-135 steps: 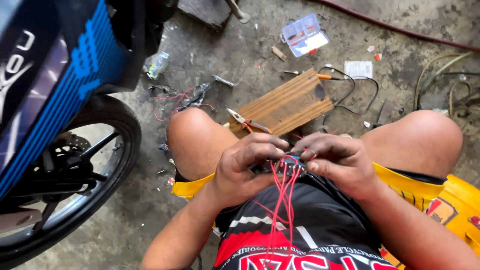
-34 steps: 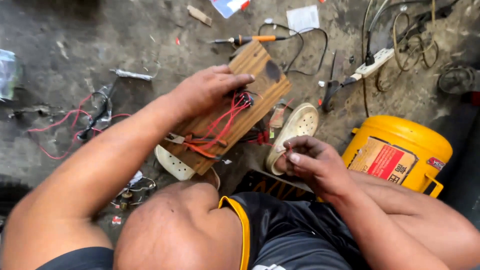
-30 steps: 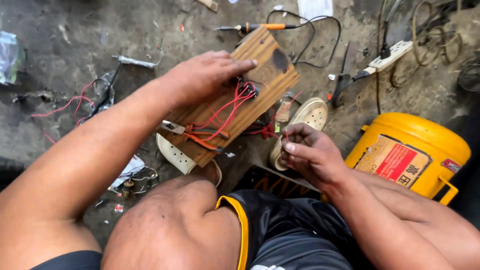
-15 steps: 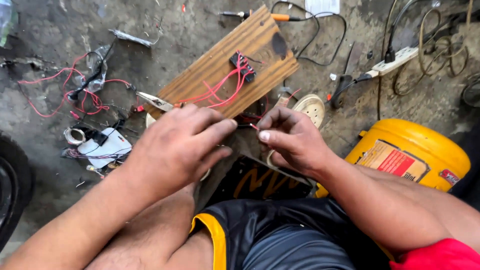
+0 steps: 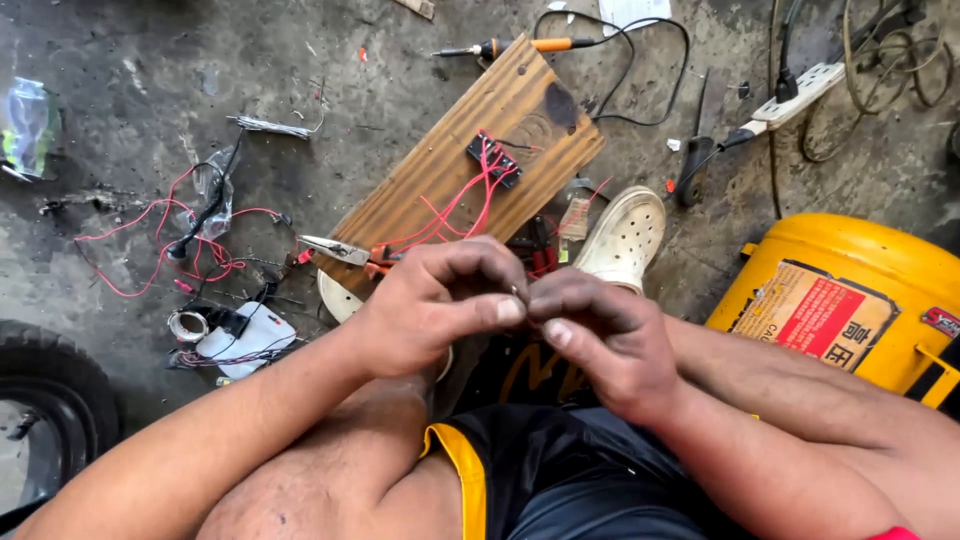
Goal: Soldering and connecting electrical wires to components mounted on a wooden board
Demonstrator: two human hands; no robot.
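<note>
My left hand (image 5: 430,310) and my right hand (image 5: 600,335) meet fingertip to fingertip above my knees. They pinch a tiny shiny piece (image 5: 516,291) between them; it is too small to identify. Just beyond the hands a wooden board (image 5: 450,170) lies on the concrete floor. On it sit a small black part (image 5: 493,158) and loose red wires (image 5: 450,205). Pliers with orange handles (image 5: 345,250) rest at the board's near left corner.
A soldering iron (image 5: 515,45) and a power strip (image 5: 812,78) lie at the far side. A white clog (image 5: 625,235) and a yellow canister (image 5: 850,300) sit to the right. Tangled red wires (image 5: 165,255), a white device (image 5: 245,335) and a tyre (image 5: 50,395) are on the left.
My left hand left the wooden board, where it had laid the red wires, and drew back to meet my right hand. Both hands now pinch together.
</note>
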